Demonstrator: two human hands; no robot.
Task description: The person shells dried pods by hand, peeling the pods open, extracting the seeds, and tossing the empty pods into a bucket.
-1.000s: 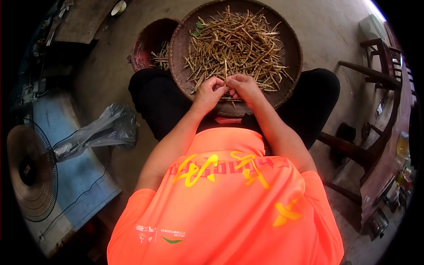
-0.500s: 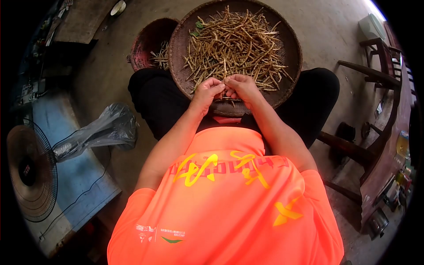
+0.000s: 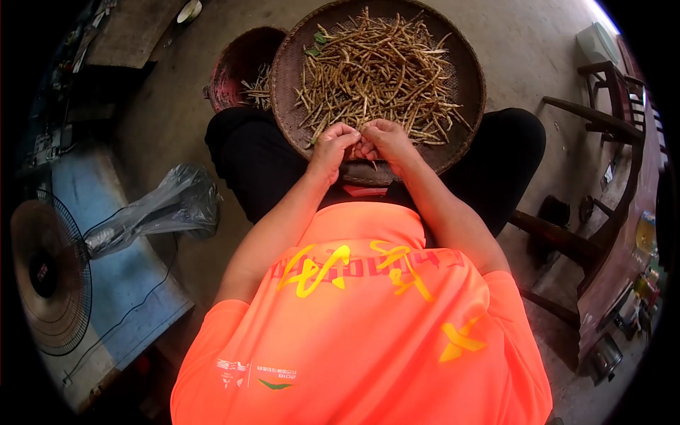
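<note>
One bright orange shirt (image 3: 361,326) is seen closest, and past it black trousers (image 3: 241,152) are spread wide at the knees. Between the knees a big round tray (image 3: 469,78) is held up. Over its near edge the left hand (image 3: 331,149) and the right hand (image 3: 391,145) are brought close, almost tip to tip. On both hands the fingers are curled in and the tips are bunched together. Whether a pod is pinched there cannot be told, as too much is hidden by the fingers.

Just past the tips, one pale pod (image 3: 365,108) can be seen. Its long way is pointed mostly straight ahead, away from the belly, so it is lined up with the gap between the hands. It is placed a bit nearer to the right hand than to the left. Whether it is touched by the fingers cannot be made out.

Farther on, the tray is heaped with a pile of dry pods (image 3: 382,67). They are crossed every which way. The pile is set straight ahead of both hands, with more of it on the right hand's side. At its left edge some green leaves (image 3: 316,47) can be seen. Beside the tray, on the left, a red basket (image 3: 224,76) is placed, and some thin dry bits (image 3: 258,92) are held in it.
</note>
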